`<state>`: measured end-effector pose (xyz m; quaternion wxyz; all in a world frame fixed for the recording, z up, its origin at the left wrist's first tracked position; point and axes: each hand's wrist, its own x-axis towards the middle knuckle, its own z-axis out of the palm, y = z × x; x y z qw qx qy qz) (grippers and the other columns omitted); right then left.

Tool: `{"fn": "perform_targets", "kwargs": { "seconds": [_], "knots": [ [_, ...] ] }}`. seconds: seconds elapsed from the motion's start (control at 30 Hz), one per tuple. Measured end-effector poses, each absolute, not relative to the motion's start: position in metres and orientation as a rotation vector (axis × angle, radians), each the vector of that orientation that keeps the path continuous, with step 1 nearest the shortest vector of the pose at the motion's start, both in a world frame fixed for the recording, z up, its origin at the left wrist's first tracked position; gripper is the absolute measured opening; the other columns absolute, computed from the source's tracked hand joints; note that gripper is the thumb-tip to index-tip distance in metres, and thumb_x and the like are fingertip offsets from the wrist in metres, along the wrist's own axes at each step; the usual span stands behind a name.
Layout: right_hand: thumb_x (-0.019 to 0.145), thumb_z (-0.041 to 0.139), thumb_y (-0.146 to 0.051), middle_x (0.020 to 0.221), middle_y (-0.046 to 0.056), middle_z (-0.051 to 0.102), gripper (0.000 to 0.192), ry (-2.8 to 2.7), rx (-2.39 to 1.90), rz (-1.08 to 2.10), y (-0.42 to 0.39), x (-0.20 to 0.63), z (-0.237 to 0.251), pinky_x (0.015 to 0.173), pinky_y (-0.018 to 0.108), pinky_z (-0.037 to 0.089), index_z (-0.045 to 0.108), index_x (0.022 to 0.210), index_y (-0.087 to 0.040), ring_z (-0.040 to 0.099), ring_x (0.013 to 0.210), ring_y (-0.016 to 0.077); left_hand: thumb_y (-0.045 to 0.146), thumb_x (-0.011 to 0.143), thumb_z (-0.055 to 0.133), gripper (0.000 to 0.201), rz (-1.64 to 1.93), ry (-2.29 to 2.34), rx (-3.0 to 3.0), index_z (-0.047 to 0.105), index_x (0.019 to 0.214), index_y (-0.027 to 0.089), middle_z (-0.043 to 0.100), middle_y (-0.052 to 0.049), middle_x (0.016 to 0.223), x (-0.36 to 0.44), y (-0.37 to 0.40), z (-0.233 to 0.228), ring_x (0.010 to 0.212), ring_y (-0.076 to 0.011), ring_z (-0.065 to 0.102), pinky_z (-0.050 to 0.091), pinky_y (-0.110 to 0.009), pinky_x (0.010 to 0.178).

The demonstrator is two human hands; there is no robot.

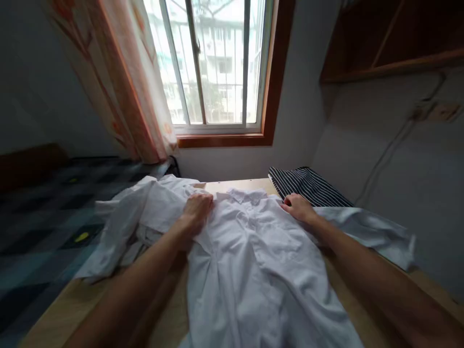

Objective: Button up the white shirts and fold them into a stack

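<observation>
A white collared shirt (250, 261) lies front up across the wooden table, its collar (246, 195) toward the window and its lower part nearest me. My left hand (198, 207) is closed on the shirt's left-side shoulder as I see it. At the opposite shoulder, my right hand (299, 208) has its fingers curled in a pinch on the cloth. One sleeve (366, 232) stretches out to the right beyond my right forearm. Beside my left hand lies more crumpled white cloth (159, 208); where it joins or parts from the shirt is unclear.
Dark striped fabric (308, 186) lies at the table's back right corner. On the left stands a bed with a checked cover (43, 217). Behind the table are a window (217, 67) and a patterned curtain (134, 82). A wooden shelf (395, 67) hangs at upper right.
</observation>
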<state>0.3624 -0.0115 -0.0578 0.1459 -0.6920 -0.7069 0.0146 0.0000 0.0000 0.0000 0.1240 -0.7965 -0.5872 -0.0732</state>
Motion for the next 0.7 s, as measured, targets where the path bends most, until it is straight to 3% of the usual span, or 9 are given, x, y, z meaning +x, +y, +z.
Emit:
{"fn": "perform_targets", "kwargs": {
  "seconds": [0.1,0.2,0.33,0.4,0.7],
  "knots": [
    [0.087,0.053,-0.053,0.102,0.013,0.065,0.042,-2.133,-2.006,-0.009,-0.003,0.354,-0.057,0.083,0.030,0.040,0.069,0.097,-0.016,0.057,0.098,0.0248,0.031,0.095,0.038,0.029,-0.433,-1.678,-2.235,0.064,0.092,0.017,0.069,-0.010,0.093,-0.004,0.004,0.010,0.082,-0.0257,0.065,0.041,-0.032,0.068],
    [0.079,0.063,-0.051,0.106,0.015,0.066,0.042,-2.114,-2.088,0.088,0.003,0.345,-0.059,0.081,0.031,0.040,0.069,0.101,-0.016,0.058,0.100,0.0282,0.034,0.097,0.035,0.030,-0.531,-1.589,-2.164,0.061,0.097,0.018,0.068,-0.009,0.093,-0.013,0.009,0.023,0.082,-0.0250,0.065,0.040,-0.031,0.066],
    [0.079,0.061,-0.029,0.091,0.009,0.070,0.018,-1.968,-2.111,0.321,0.007,0.343,-0.053,0.070,0.024,0.038,0.071,0.087,-0.017,0.063,0.086,0.0211,0.038,0.098,0.032,0.035,-0.446,-1.487,-2.142,0.060,0.098,0.017,0.066,-0.009,0.090,-0.032,0.016,0.038,0.077,-0.0250,0.064,0.039,-0.030,0.063],
    [0.083,0.054,-0.025,0.091,0.007,0.070,0.018,-1.943,-2.078,0.324,0.010,0.347,-0.043,0.066,0.022,0.037,0.069,0.090,-0.016,0.062,0.082,0.0177,0.039,0.098,0.032,0.036,-0.388,-1.480,-2.132,0.059,0.098,0.016,0.066,-0.010,0.089,-0.041,0.020,0.042,0.076,-0.0252,0.064,0.039,-0.030,0.063],
    [0.098,0.031,-0.032,0.114,0.015,0.060,0.035,-1.632,-1.961,-0.350,0.048,0.352,0.004,0.077,0.034,0.040,0.052,0.121,-0.018,0.060,0.093,0.0268,0.038,0.100,0.024,0.040,-0.371,-1.622,-2.025,0.055,0.112,0.014,0.062,-0.015,0.099,-0.036,0.052,0.043,0.081,-0.0275,0.064,0.042,-0.032,0.066]
  ]
}}
